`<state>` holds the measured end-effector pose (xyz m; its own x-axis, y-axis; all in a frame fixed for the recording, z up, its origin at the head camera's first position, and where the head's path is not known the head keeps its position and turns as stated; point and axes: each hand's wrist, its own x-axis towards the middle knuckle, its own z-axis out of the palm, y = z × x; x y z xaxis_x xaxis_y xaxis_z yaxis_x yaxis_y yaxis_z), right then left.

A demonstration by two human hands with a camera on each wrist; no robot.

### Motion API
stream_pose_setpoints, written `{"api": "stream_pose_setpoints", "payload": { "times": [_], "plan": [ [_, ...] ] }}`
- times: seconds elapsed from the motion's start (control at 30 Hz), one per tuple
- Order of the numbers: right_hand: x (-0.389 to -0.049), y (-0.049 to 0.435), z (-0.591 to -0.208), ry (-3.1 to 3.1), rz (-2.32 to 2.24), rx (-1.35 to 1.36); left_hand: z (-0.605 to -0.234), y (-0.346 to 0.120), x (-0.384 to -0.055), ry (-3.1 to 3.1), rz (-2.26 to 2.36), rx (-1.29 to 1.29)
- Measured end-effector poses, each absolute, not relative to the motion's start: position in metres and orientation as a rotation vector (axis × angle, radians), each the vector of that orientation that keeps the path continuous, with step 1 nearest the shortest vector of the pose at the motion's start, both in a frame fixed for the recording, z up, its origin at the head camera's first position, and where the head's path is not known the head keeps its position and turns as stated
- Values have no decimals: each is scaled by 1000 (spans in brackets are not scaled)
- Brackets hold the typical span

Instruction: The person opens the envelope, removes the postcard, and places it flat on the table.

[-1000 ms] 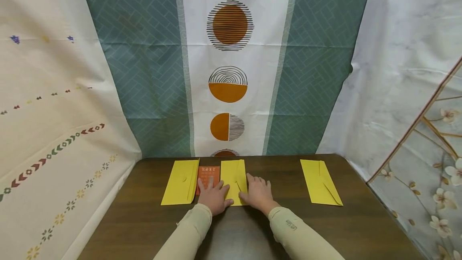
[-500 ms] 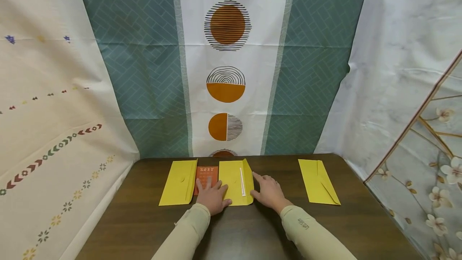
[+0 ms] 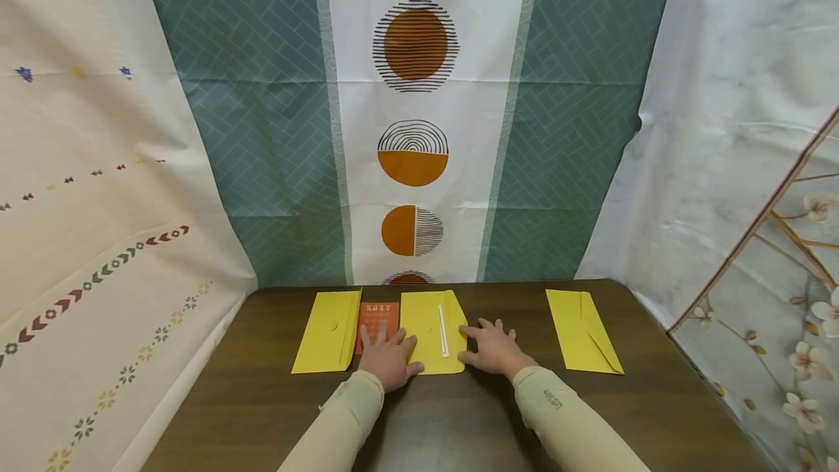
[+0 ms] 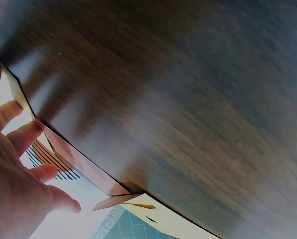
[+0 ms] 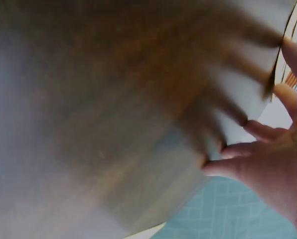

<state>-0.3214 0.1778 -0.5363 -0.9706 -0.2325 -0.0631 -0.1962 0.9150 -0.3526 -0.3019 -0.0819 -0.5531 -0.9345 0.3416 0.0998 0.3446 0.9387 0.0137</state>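
Note:
A yellow envelope [image 3: 422,315] lies in the middle of the table with its flap [image 3: 454,320] folded out to the right. Along its opening a narrow white strip [image 3: 443,331] shows. My left hand [image 3: 387,364] rests with spread fingers across the red card [image 3: 372,313] and the envelope's left edge; the red card has pale writing. At the flap's right edge my right hand [image 3: 494,349] touches with thumb and forefinger. Its other fingers reach down to the table in the right wrist view, where the hand [image 5: 273,159] is seen from the side.
Another yellow envelope [image 3: 324,330] lies left of the red card. A third yellow envelope [image 3: 580,326] lies apart on the right, flap side up. The dark wooden table [image 3: 262,414] ends at a patterned hanging cloth [image 3: 275,166] behind.
The middle envelope's flap has turned over to the right, bringing the white strip into view. My right hand has moved right with the flap; the left hand has stayed in place.

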Motion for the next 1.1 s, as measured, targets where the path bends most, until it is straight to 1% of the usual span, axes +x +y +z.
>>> {"api": "stream_pose_setpoints", "payload": {
  "times": [0.23,0.47,0.67,0.8,1.1],
  "plan": [
    [-324,181,-526,2829,-568,-225,-553,-81,-301,-2997,-50,-536],
    [-325,177,-523,2807,-589,-149,-554,-78,-303,-3003,-49,-540],
    [-324,176,-519,2809,-584,-136,-550,-63,-300,-2918,-123,-538],
    [-325,177,-518,2811,-585,-144,-545,-46,-298,-2929,-172,-464],
    [-323,176,-521,2811,-584,-154,-548,-12,-296,-2948,-126,-225]
  ]
}}
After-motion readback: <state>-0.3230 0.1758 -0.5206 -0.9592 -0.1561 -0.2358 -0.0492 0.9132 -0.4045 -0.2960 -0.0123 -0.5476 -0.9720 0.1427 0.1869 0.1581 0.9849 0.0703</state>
